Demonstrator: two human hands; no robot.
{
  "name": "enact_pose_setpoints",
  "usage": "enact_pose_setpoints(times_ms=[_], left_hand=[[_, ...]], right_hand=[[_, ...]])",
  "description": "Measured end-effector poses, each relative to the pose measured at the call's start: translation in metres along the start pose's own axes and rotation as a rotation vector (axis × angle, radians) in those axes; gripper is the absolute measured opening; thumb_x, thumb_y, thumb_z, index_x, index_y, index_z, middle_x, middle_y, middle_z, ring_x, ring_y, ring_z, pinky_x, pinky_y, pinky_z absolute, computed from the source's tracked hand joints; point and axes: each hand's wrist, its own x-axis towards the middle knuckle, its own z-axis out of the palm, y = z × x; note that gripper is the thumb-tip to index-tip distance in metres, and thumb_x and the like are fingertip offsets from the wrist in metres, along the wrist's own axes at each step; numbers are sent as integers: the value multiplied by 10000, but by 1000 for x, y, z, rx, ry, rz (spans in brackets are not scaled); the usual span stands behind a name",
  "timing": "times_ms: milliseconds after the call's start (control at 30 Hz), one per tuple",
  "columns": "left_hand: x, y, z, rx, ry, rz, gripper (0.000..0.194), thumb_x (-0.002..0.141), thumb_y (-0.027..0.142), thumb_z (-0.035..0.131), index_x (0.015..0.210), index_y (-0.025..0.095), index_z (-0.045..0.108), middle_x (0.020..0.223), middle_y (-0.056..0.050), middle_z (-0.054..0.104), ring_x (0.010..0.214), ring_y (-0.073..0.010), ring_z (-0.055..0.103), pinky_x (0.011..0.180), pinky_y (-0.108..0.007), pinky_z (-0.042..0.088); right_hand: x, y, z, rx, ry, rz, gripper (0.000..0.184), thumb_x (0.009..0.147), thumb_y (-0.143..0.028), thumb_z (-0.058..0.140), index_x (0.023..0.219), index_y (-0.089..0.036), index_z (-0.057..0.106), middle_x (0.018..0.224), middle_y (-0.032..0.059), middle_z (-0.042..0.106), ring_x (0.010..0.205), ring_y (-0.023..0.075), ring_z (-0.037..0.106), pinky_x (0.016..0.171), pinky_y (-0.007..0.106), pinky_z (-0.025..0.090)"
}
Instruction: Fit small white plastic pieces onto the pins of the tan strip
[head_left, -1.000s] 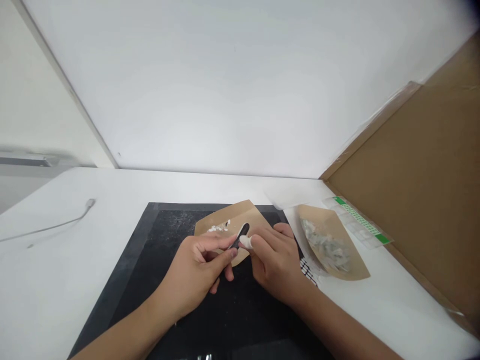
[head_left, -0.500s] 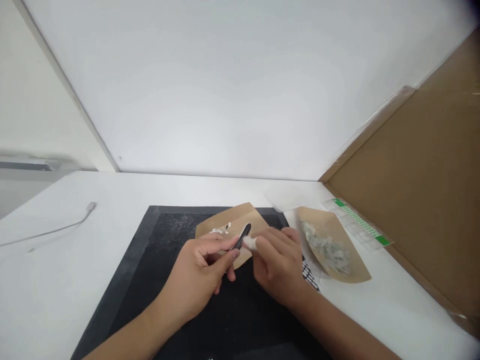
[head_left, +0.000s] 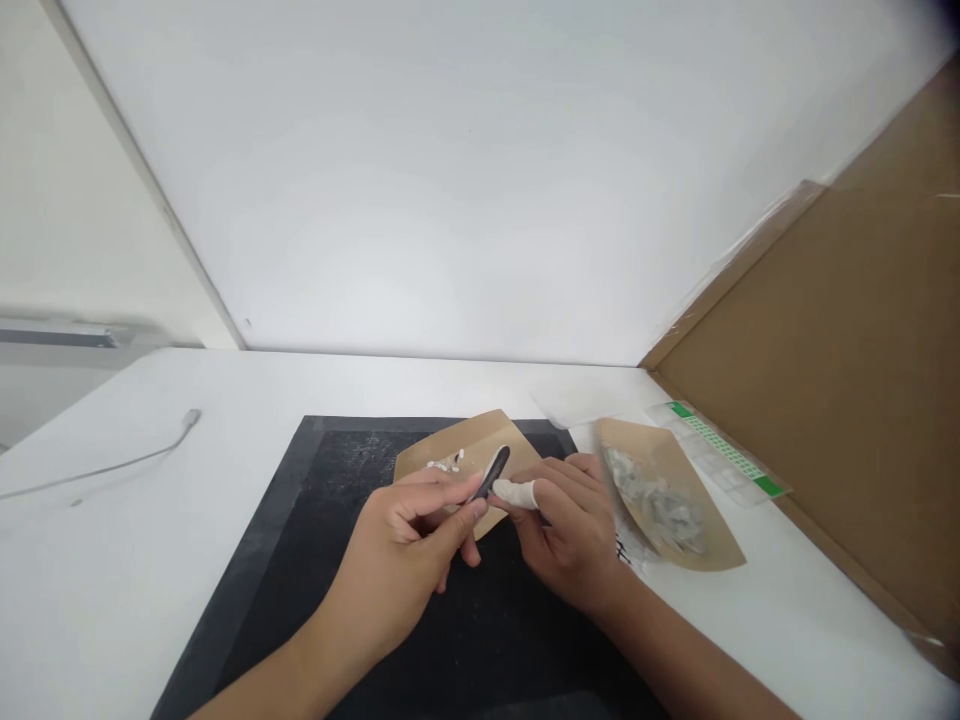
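Note:
Pinched between the thumb and forefinger of my left hand (head_left: 416, 540) is a small, narrow dark piece with rounded ends and a pale edge (head_left: 493, 472). It is tilted up to the right. Close against its right side is my right hand (head_left: 566, 520), fingers curled. One of its digits wears a white finger cover (head_left: 516, 493), whose tip meets the dark piece. Whether the right fingers grip anything small is hidden. Behind both hands, a brown paper tray (head_left: 480, 430) holds several small white bits (head_left: 450, 463).
Under the hands lies a black mat (head_left: 360, 460) on the white table (head_left: 247, 390). To the right, another brown paper tray (head_left: 724, 550) holds crumpled translucent pieces (head_left: 664, 505), beside a clear plastic strip with green labels (head_left: 724, 445). A cable (head_left: 142, 460) lies left; a cardboard wall (head_left: 847, 400) stands right.
The right hand has shifted slightly, and its white-covered digit, blurred before, now shows sharply against the dark piece. The left hand keeps its pinch. The whole view has moved a little.

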Motion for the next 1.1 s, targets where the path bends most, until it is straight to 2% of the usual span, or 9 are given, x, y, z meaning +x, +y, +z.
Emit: enact_pose_setpoints(times_ms=[300,433,567,733,900,1033,1100], left_hand=[[2,-1,1,-57,-17,-49,395,848,422,766,1187,226,817,783,-49,704,477,-85,542,393,-190,429],[1,-2,1,-42,-15,-33,391,853,421,760,1187,225,818,741,-42,694,461,-82,529,394,-191,432],[0,-1,1,-27,7,-18,381,848,405,754,1178,227,822,716,-30,690,435,-72,507,390,-190,444],[0,-2,2,-8,8,-11,344,871,403,743,1159,234,828,690,-16,678,418,-64,506,391,-177,413],[-1,-4,4,-11,22,-2,345,876,406,735,1145,213,831,695,-25,690,403,-66,507,382,-184,407],[0,-4,5,-29,30,-28,345,858,394,746,1122,191,836,646,-15,675,391,-66,498,376,-179,409],[1,-4,4,-40,20,-17,350,860,386,742,1137,192,831,647,-13,672,397,-65,501,381,-177,416]], right_hand=[[-3,2,-1,70,45,103,164,935,-175,727,807,-213,632,772,1,754,648,155,667,693,357,351],[-1,0,-1,42,55,104,171,952,-166,701,807,-205,619,759,-4,735,647,147,648,702,359,348],[-1,0,2,9,22,71,91,977,-164,665,900,-201,633,823,14,741,711,157,646,723,357,365],[-2,-3,3,-14,-36,30,198,977,-106,597,816,-206,542,769,3,703,659,146,595,691,361,321],[-1,-2,5,-114,34,99,201,965,-121,598,810,-216,513,760,9,681,657,155,585,702,369,316],[-1,0,7,-56,-87,36,220,967,-96,580,813,-219,483,774,1,687,671,148,588,702,357,314],[-1,0,8,-67,-61,33,225,968,-89,582,815,-218,479,780,2,691,670,147,584,710,355,315]])
